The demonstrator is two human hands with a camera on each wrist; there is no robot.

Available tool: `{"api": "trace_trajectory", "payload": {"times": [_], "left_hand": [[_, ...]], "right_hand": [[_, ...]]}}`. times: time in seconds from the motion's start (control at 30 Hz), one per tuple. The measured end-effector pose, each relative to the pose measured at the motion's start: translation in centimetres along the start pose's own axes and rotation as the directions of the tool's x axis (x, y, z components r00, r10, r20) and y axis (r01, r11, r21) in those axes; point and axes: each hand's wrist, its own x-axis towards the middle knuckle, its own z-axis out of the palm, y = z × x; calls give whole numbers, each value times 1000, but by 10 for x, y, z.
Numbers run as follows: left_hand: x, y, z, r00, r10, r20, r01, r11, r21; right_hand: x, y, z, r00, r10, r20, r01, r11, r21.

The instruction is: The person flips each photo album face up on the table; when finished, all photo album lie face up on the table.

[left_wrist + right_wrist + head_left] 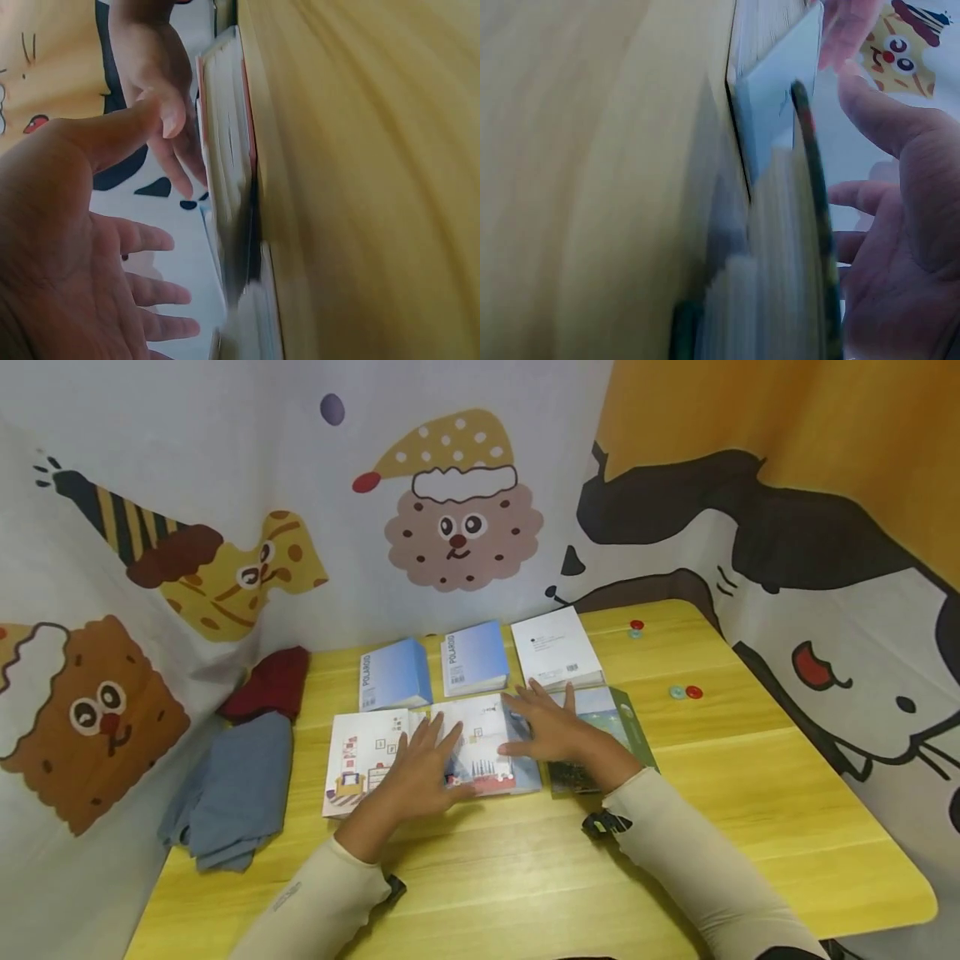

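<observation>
Three thick books or albums lie side by side in the front row: a white one with a drawn room scene (348,735), a white one with a red and blue picture (487,727), and a green-covered one (637,735). Spread fingers of my left hand (420,772) are over the left and middle books, covering parts of both. My right hand (551,727) is over the gap between the middle and green books, fingers also spread. Each wrist view shows an open palm beside the page edges (225,127), gripping nothing. The middle book's pale inner flap (776,90) sticks out on its right.
Behind stand two blue POLAROID albums (393,672) (480,656) and a white book (555,643). Folded grey-blue cloth (240,785) and dark red cloth (273,685) lie at the left. Small red and green discs (693,692) (637,625) sit on the yellow table (787,827), with printed curtains around.
</observation>
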Motion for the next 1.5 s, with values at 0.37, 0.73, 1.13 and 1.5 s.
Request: {"api": "trace_trajectory", "payload": {"times": [0.37, 0.73, 1.13, 1.5], "left_hand": [[13, 9, 21, 999, 33, 26, -32, 999, -33], [11, 12, 27, 1000, 27, 12, -27, 999, -45], [14, 15, 38, 996, 27, -80, -30, 999, -37], [17, 18, 39, 992, 24, -124, -36, 994, -99]], "right_hand": [[5, 24, 7, 998, -60, 14, 59, 998, 16], [4, 26, 8, 998, -53, 28, 53, 999, -2], [8, 26, 7, 999, -45, -13, 45, 999, 4], [7, 25, 0, 995, -60, -77, 71, 987, 145]]}}
